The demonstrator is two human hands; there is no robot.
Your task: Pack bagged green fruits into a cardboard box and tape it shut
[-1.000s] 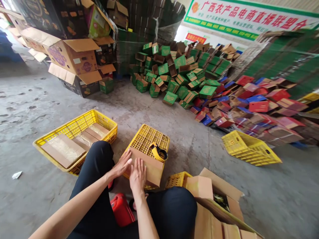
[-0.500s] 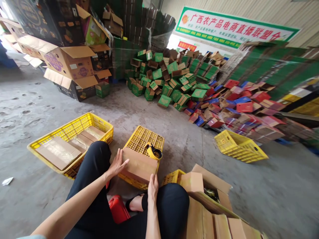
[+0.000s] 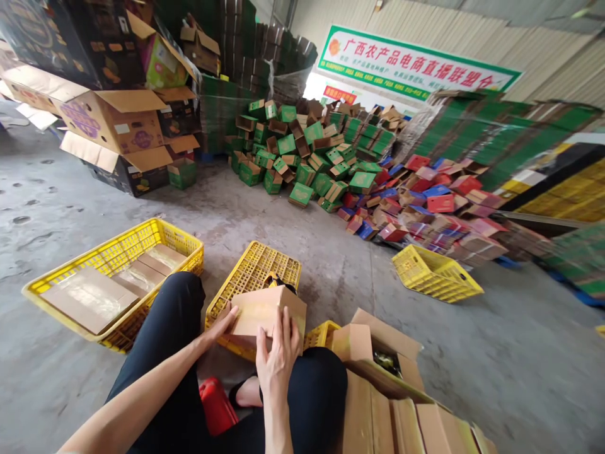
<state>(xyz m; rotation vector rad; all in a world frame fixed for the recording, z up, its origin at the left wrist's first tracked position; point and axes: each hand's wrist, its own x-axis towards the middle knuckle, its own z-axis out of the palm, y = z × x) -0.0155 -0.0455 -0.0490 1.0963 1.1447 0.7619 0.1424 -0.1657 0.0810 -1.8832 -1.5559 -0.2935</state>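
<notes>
Between my hands a closed cardboard box [image 3: 258, 309] is tilted up over an upturned yellow plastic crate [image 3: 269, 258]. My left hand [image 3: 222, 326] grips the box's left end. Against its near right side lie the extended fingers of my right hand [image 3: 280, 353], holding it from there. A yellow and black tape dispenser [image 3: 273, 279] sits on the crate behind the box, which hides most of it.
To my left, a yellow crate [image 3: 35, 290] holds several taped boxes. An open carton [image 3: 352, 340] with dark contents and several other boxes stand by my right knee. Another yellow crate [image 3: 435, 277] lies farther right. Green cartons [image 3: 302, 192] and red cartons [image 3: 440, 203] are heaped beyond.
The box has turned and tipped up from lying flat on the crate, now covering much of the tape dispenser. My right hand has moved up onto its near side. The view has shifted right.
</notes>
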